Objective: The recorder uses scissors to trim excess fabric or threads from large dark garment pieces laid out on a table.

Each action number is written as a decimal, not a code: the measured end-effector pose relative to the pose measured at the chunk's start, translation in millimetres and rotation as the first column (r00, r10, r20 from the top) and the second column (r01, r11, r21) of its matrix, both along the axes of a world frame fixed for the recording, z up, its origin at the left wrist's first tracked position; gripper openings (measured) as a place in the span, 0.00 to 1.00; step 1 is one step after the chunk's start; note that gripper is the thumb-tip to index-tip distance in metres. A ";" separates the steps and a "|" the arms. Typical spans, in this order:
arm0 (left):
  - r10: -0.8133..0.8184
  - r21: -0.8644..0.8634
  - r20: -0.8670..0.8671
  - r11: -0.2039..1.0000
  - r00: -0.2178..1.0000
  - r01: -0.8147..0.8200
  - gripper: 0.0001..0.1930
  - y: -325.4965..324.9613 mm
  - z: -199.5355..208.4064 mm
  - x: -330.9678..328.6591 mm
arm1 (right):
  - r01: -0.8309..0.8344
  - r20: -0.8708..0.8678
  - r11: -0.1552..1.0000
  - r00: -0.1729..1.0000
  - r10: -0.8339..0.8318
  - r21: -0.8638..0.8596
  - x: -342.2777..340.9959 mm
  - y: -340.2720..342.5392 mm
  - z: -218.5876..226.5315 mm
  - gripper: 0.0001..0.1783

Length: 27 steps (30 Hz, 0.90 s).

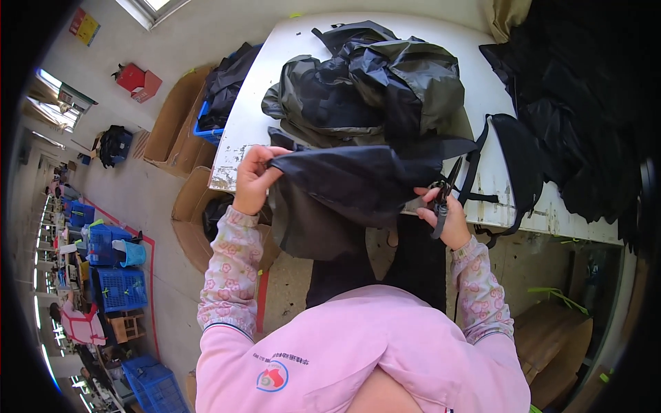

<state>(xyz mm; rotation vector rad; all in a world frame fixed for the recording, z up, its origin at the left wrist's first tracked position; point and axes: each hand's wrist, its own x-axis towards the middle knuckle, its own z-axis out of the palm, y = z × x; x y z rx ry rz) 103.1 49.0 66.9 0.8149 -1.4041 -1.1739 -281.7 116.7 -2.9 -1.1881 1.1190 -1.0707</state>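
My left hand [256, 177] pinches the upper left corner of a black fabric piece [337, 182], thumb and fingers closed on it. The cloth hangs past the table's near edge, over my lap. In my right hand [444, 217], by the cloth's right end, is a pair of dark scissors [446, 184]. The fingers are closed around them, and their blades point up and away from me. Whether that hand also grips the cloth is hard to make out. Just beyond the cloth, a heap of black and dark olive fabric pieces [372, 86] lies on the white table [255, 107].
A black strapped piece [513, 162] lies at the table's right, beside a large black fabric pile [571, 124]. Cardboard boxes [175, 127] and a blue crate [206, 127] with dark cloth stand left of the table. Blue baskets [122, 289] stand farther left on the floor.
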 end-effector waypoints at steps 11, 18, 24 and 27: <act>0.400 0.009 -0.088 0.916 0.912 -0.401 0.08 -2.3 21.9 84.4 | -0.111 -0.266 0.938 0.964 0.021 -0.327 94.3 -95.5 2.3 0.12; 0.395 0.027 0.079 0.917 0.915 -0.398 0.09 31.4 59.1 94.0 | -0.282 0.073 0.952 0.954 0.291 -0.115 29.9 -80.1 140.1 0.12; 0.015 0.158 0.137 0.987 0.990 -0.036 0.10 46.3 80.4 46.4 | -0.260 -0.200 0.938 0.956 0.216 -0.230 -38.1 -51.0 256.1 0.13; -0.029 0.384 0.110 0.923 0.994 -0.015 0.11 30.4 51.8 36.4 | -0.167 -0.336 0.950 0.939 0.071 -0.265 -33.9 -66.4 230.7 0.09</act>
